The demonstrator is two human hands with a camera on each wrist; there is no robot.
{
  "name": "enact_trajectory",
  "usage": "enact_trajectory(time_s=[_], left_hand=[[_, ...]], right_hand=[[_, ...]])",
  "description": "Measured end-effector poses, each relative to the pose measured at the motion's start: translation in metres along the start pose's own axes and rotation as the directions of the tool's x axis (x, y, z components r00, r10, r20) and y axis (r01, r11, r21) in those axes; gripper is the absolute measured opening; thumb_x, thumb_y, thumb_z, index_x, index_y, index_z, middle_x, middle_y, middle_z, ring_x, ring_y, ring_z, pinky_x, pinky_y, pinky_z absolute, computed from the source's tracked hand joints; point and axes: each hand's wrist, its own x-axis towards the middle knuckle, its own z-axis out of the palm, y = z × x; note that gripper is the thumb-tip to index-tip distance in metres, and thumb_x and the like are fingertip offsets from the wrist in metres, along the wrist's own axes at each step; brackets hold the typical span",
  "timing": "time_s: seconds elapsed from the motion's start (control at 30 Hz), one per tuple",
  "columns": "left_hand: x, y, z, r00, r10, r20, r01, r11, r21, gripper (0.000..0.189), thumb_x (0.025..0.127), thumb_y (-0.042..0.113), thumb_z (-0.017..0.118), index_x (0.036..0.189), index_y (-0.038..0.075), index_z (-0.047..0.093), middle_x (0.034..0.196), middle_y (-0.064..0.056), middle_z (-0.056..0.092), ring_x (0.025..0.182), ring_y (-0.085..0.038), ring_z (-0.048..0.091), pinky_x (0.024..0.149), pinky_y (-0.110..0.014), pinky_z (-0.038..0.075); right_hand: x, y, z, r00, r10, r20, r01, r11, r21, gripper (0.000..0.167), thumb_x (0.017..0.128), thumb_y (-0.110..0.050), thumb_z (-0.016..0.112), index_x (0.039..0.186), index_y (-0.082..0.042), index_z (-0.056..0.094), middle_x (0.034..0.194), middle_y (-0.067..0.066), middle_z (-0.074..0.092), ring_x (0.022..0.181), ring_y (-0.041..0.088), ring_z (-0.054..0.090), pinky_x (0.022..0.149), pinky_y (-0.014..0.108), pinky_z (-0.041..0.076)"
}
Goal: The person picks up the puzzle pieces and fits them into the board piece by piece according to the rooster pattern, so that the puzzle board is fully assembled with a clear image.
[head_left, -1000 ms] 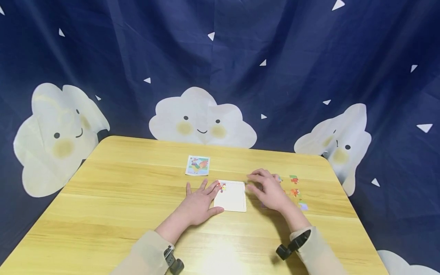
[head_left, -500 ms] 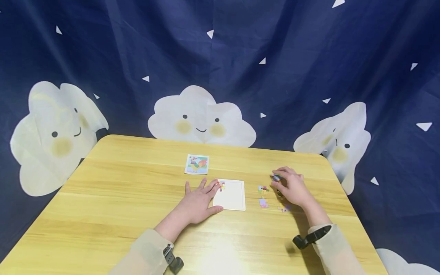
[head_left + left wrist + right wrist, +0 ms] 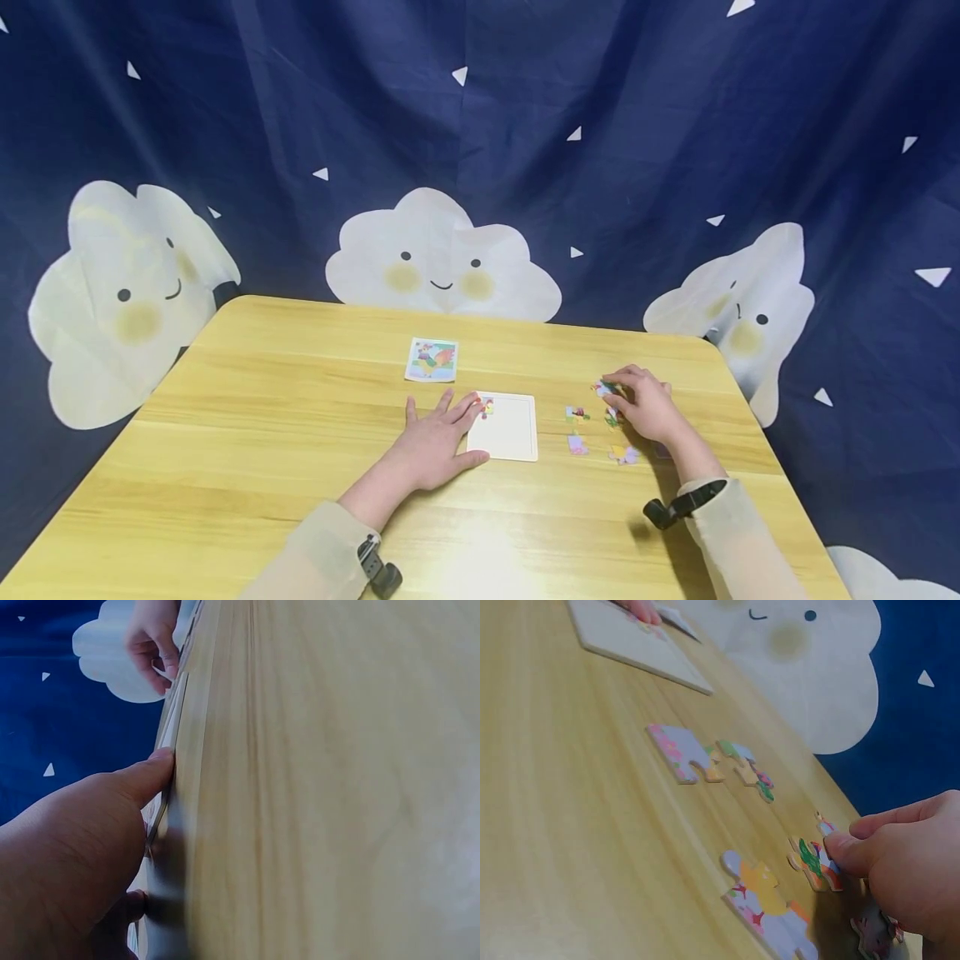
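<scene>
My left hand (image 3: 431, 450) lies with spread fingers over the left side of a white puzzle board (image 3: 510, 437). Its fingertips rest by a small colourful puzzle piece in the board's upper left corner; in the left wrist view the thumb (image 3: 154, 776) touches the board's edge. To the right, my right hand (image 3: 645, 406) pinches a jigsaw piece (image 3: 602, 388) between thumb and fingers at the table surface. Below its thumb lies a piece with green and orange (image 3: 814, 862). Part of the pinched piece is hidden behind the thumb in the right wrist view.
Several loose pieces lie right of the board, among them a lilac one (image 3: 577, 444) and a yellow-lilac one (image 3: 623, 454). Some are partly hidden under the right hand. A square picture card (image 3: 432, 360) lies behind the board. A dark blue cloud-print curtain (image 3: 517, 150) hangs behind the table.
My right hand has moved right from beside the board to the loose pieces, uncovering those on the left, and has taken a piece between its fingers. My left hand has stayed in place.
</scene>
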Motion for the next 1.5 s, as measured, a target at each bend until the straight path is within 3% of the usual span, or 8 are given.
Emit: enact_trajectory(time_s=[0.13, 0.33, 0.47, 0.67, 0.83, 1.0, 1.23, 1.5], left_hand=[[0.0, 0.0, 0.001, 1.0, -0.001, -0.001, 0.001, 1.0, -0.003, 0.083, 0.104, 0.068, 0.048, 0.168, 0.017, 0.033, 0.175, 0.003, 0.023, 0.159, -0.038, 0.017, 0.109, -0.089, 0.007], [-0.001, 0.001, 0.001, 1.0, -0.004, 0.002, 0.004, 1.0, -0.008, 0.084, 0.104, 0.069, 0.047, 0.168, 0.017, 0.033, 0.175, 0.003, 0.022, 0.16, -0.037, 0.016, 0.109, -0.088, 0.006], [-0.001, 0.001, 0.0, 1.0, -0.005, -0.001, 0.005, 1.0, -0.009, 0.084, 0.104, 0.07, 0.046, 0.168, 0.017, 0.033, 0.175, 0.003, 0.022, 0.16, -0.037, 0.016, 0.109, -0.089, 0.006], [-0.001, 0.0, 0.002, 1.0, -0.006, -0.009, 0.006, 1.0, -0.008, 0.084, 0.104, 0.069, 0.047, 0.168, 0.017, 0.033, 0.175, 0.003, 0.023, 0.16, -0.037, 0.016, 0.109, -0.089, 0.007], [-0.001, -0.001, 0.004, 1.0, -0.005, -0.011, 0.005, 1.0, 0.001, 0.084, 0.104, 0.069, 0.047, 0.169, 0.018, 0.032, 0.175, 0.003, 0.022, 0.16, -0.038, 0.016, 0.109, -0.089, 0.007], [-0.002, 0.0, 0.002, 1.0, -0.007, -0.012, 0.007, 1.0, -0.001, 0.084, 0.104, 0.069, 0.047, 0.169, 0.018, 0.031, 0.175, 0.004, 0.022, 0.16, -0.038, 0.017, 0.109, -0.089, 0.007], [-0.002, 0.001, 0.003, 1.0, -0.006, -0.011, 0.006, 1.0, -0.01, 0.084, 0.104, 0.069, 0.047, 0.169, 0.019, 0.03, 0.175, 0.004, 0.021, 0.159, -0.038, 0.017, 0.109, -0.089, 0.006], [-0.001, -0.001, 0.004, 1.0, -0.009, -0.01, 0.009, 1.0, -0.003, 0.084, 0.104, 0.069, 0.046, 0.169, 0.019, 0.03, 0.175, 0.004, 0.021, 0.16, -0.037, 0.016, 0.11, -0.088, 0.005]], right_hand=[[0.003, 0.001, -0.001, 1.0, 0.025, 0.01, -0.026, 0.999, 0.032, 0.033, 0.1, -0.009, 0.075, 0.132, -0.003, 0.072, 0.114, 0.009, 0.066, 0.09, 0.026, 0.057, 0.086, 0.06, 0.025], [0.005, 0.0, -0.001, 0.998, 0.054, 0.009, -0.055, 0.997, 0.051, 0.027, 0.098, -0.006, 0.076, 0.125, -0.003, 0.073, 0.111, 0.01, 0.062, 0.086, 0.024, 0.057, 0.084, 0.059, 0.024], [0.004, -0.002, 0.0, 0.999, 0.05, 0.004, -0.05, 0.998, 0.036, 0.028, 0.099, -0.008, 0.076, 0.126, -0.005, 0.074, 0.1, 0.004, 0.065, 0.082, 0.021, 0.058, 0.085, 0.059, 0.024], [0.002, -0.006, -0.001, 1.0, -0.01, 0.018, 0.012, 0.994, -0.106, 0.034, 0.099, -0.014, 0.076, 0.132, -0.006, 0.074, 0.098, -0.002, 0.065, 0.079, 0.015, 0.057, 0.077, 0.049, 0.021], [0.003, -0.014, -0.005, 0.995, -0.071, 0.066, 0.086, 0.961, -0.261, 0.035, 0.098, -0.012, 0.078, 0.133, -0.006, 0.074, 0.105, 0.002, 0.066, 0.081, 0.016, 0.059, 0.073, 0.046, 0.018], [0.005, -0.022, -0.008, 0.993, -0.087, 0.081, 0.108, 0.942, -0.316, 0.033, 0.098, -0.01, 0.077, 0.13, -0.005, 0.075, 0.106, 0.004, 0.068, 0.083, 0.018, 0.06, 0.073, 0.048, 0.018], [0.001, -0.028, -0.007, 0.993, -0.112, 0.022, 0.114, 0.964, -0.241, 0.032, 0.099, -0.016, 0.077, 0.129, -0.006, 0.073, 0.109, 0.002, 0.069, 0.093, 0.023, 0.066, 0.079, 0.05, 0.023], [0.0, -0.042, -0.002, 0.992, -0.128, -0.002, 0.127, 0.985, -0.118, 0.035, 0.1, -0.02, 0.076, 0.132, -0.005, 0.072, 0.11, 0.001, 0.068, 0.091, 0.02, 0.063, 0.085, 0.052, 0.025]])
